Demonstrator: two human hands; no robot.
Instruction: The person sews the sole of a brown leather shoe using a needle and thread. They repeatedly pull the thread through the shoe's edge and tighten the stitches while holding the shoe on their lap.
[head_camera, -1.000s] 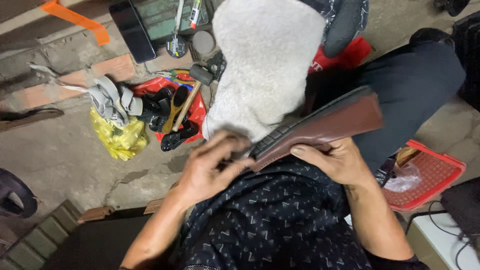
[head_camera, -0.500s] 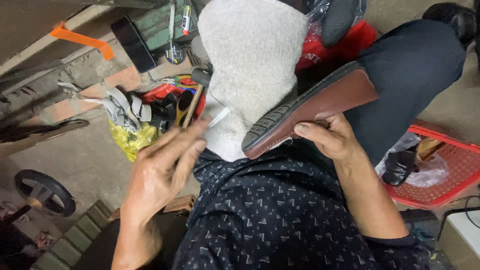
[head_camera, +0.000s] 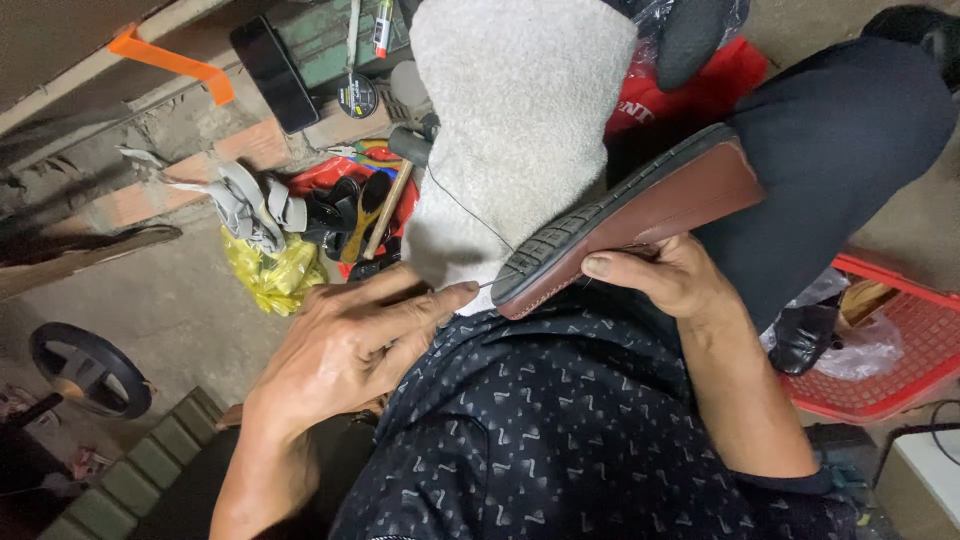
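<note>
The needle itself is too thin to make out, but the left hand (head_camera: 345, 345) pinches narrowly by a dark thread (head_camera: 465, 210) while the right hand (head_camera: 665, 275) grips the brown shoe (head_camera: 640, 215).

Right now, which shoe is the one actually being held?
The brown shoe with the black sole, gripped by the right hand; the black shoe lies in the red basket.

Grey cloth (head_camera: 520, 130) and shoe (head_camera: 640, 215) crowd the lap; left floor (head_camera: 170, 310) lies open.

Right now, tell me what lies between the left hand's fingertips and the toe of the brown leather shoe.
In the head view, only a thin needle or thread end bridges the short gap between the left hand and the brown leather shoe, with the white fleecy cloth behind.
</note>
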